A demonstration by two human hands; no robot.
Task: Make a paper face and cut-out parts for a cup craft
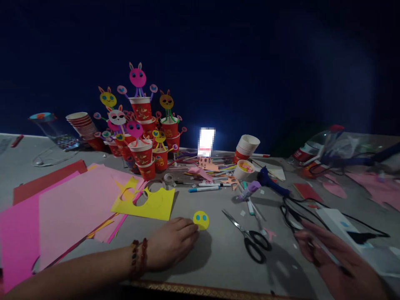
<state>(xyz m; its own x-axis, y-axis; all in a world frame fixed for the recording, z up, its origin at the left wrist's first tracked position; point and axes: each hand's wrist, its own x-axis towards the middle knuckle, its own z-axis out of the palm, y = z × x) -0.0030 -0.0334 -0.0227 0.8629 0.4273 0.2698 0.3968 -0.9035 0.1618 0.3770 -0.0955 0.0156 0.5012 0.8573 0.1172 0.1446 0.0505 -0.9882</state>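
Observation:
My left hand (170,246) rests on the grey table, fingers curled together, fingertips touching a small yellow paper face with blue eyes (201,219). A beaded bracelet (139,258) circles that wrist. My right hand (331,260) hovers low at the right, blurred, fingers stretched out flat, near a white box (336,221) and black cords (292,216). Black-handled scissors (250,239) lie between the two hands.
Pink, red and yellow paper sheets (71,204) cover the left. A stack of red cups with bunny heads (140,133) stands behind. Markers (204,188), tape (168,178), cup stacks (245,148), a blue glue gun (271,183) and a bottle (312,150) crowd the back.

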